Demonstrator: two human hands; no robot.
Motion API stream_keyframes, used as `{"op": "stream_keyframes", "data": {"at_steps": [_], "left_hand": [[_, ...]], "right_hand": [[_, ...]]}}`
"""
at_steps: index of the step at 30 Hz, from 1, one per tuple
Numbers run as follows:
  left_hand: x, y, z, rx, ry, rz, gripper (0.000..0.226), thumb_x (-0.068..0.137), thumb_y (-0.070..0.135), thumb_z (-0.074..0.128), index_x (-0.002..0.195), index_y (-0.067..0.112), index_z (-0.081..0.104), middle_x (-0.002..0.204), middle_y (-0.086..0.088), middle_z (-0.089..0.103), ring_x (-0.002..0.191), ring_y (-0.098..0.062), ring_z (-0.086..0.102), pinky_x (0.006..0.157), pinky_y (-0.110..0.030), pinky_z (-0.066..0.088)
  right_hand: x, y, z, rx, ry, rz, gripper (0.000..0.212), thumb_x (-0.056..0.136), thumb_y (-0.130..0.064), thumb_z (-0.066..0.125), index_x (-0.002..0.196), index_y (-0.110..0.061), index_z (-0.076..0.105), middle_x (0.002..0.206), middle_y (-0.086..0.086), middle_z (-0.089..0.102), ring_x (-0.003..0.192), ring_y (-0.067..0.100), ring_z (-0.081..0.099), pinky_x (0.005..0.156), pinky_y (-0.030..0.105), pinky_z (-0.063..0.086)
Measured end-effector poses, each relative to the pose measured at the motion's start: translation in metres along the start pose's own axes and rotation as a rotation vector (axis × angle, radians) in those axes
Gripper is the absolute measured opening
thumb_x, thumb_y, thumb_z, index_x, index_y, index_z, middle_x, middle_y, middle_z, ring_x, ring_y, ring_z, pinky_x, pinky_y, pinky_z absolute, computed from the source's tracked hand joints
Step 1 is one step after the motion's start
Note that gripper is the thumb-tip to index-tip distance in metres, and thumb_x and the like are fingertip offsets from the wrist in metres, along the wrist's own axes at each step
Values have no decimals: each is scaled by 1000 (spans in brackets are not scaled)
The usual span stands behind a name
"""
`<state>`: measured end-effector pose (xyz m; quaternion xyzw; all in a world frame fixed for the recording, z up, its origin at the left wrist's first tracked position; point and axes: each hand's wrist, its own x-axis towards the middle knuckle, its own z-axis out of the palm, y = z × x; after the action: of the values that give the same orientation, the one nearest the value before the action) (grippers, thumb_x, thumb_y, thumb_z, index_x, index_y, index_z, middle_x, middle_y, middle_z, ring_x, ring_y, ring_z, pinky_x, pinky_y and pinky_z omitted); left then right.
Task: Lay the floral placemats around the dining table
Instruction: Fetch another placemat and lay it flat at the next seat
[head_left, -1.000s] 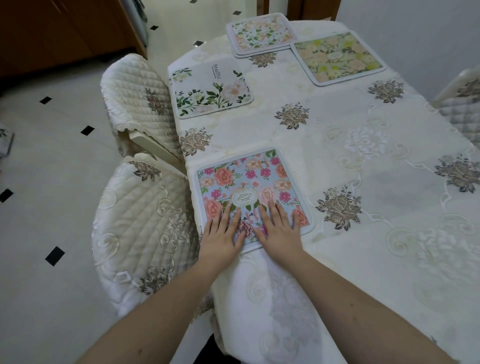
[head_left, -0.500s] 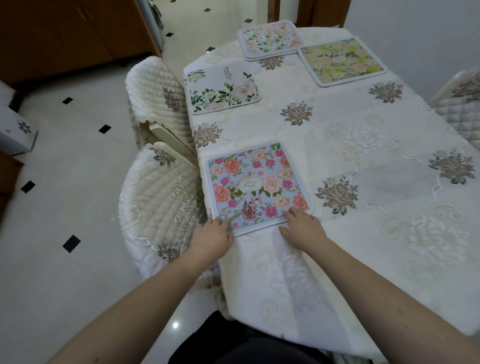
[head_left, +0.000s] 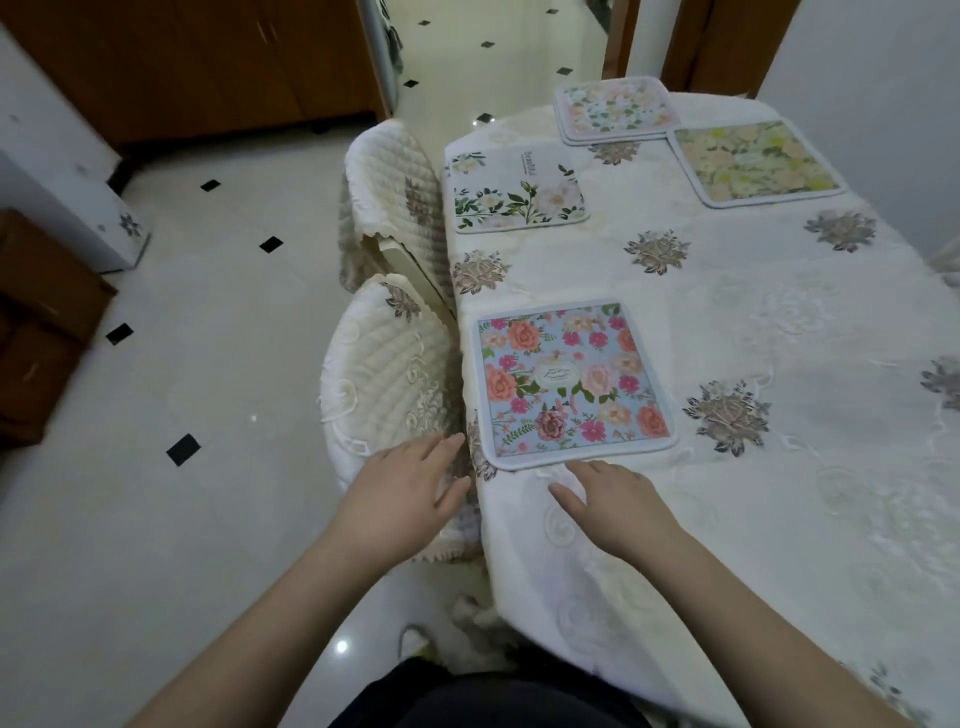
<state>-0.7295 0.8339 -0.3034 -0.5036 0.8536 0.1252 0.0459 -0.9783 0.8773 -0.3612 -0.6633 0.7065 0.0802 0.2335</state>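
Head view: blue rose-patterned placemat (head_left: 571, 382) lies flat; left hand (head_left: 400, 499) and right hand (head_left: 618, 501) fingers relaxed, holding nothing.

Even, soft indoor light, fairly bright. Small glare spots on glossy floor (head_left: 218, 364) left of the table (head_left: 779, 467). Mild motion blur overall; wide-angle bending toward frame edges. Shadows faint.

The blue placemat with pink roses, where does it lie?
Head view: blue placemat lies flat at the table's left edge, beside the near chair, just beyond the right hand.
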Motion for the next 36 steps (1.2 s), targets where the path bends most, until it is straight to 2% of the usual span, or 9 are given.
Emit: {"op": "stream_keyframes", "data": {"at_steps": [5,8,12,17,20,26,31,34,36], "left_hand": [[-32,-45,-1,86,58,-67,62,95,56,27,138,21,57,139,-3,60,132,-23,53,106,-40,42],[-57,-77,-3,79,2,-98,72,94,61,13,146,24,47,154,0,44,145,-20,35,117,-41,27],[-101,-143,-4,147,53,-134,67,101,55,17,133,19,63,140,-6,59,132,-26,53,109,-45,34],[-158,-228,2,139,-11,-243,74,103,55,6,133,16,63,137,-9,61,127,-28,58,105,-43,29],[-191,-263,11,106,-45,-302,74,103,56,6,135,20,62,138,-6,61,128,-25,58,105,-40,26],[-233,-303,5,-1,43,-438,92,90,66,-18,152,27,38,160,1,31,149,-19,28,119,-35,12],[-250,-317,-2,11,73,-524,68,103,54,10,135,23,61,144,-5,55,133,-25,53,109,-42,22],[-250,-328,-3,27,77,-566,60,99,54,24,133,25,63,143,-5,57,132,-25,54,109,-45,21],[-243,-335,-6,5,66,-593,64,97,58,20,141,28,55,152,-4,46,140,-24,44,112,-41,15]], "right_hand": [[-4,-59,-2,15,44,-49,61,101,-58,22,150,-25,37,152,-2,42,138,19,39,110,36,31],[-5,-106,-4,-4,71,-96,57,102,-55,20,150,-27,34,154,-3,39,140,19,36,112,36,28],[-14,-175,-2,1,171,-141,56,103,-52,16,151,-29,34,151,-8,42,140,14,36,112,33,27],[-23,-264,18,-35,351,-215,59,96,-51,27,130,-18,63,124,2,67,113,22,63,96,39,47],[-23,-313,24,-36,311,-259,60,95,-52,29,132,-18,61,128,3,65,115,23,62,97,39,47],[-12,-378,32,-113,320,-360,56,95,-50,32,127,-18,64,123,5,68,110,25,65,95,36,48],[3,-416,35,-191,314,-422,55,95,-49,33,127,-17,65,125,10,67,112,28,65,99,38,41],[8,-440,33,-193,306,-370,57,92,-50,35,126,-17,66,121,11,69,105,30,68,90,41,52],[15,-450,31,-199,303,-375,58,92,-50,35,128,-16,65,122,13,68,106,31,67,90,44,52]]}}
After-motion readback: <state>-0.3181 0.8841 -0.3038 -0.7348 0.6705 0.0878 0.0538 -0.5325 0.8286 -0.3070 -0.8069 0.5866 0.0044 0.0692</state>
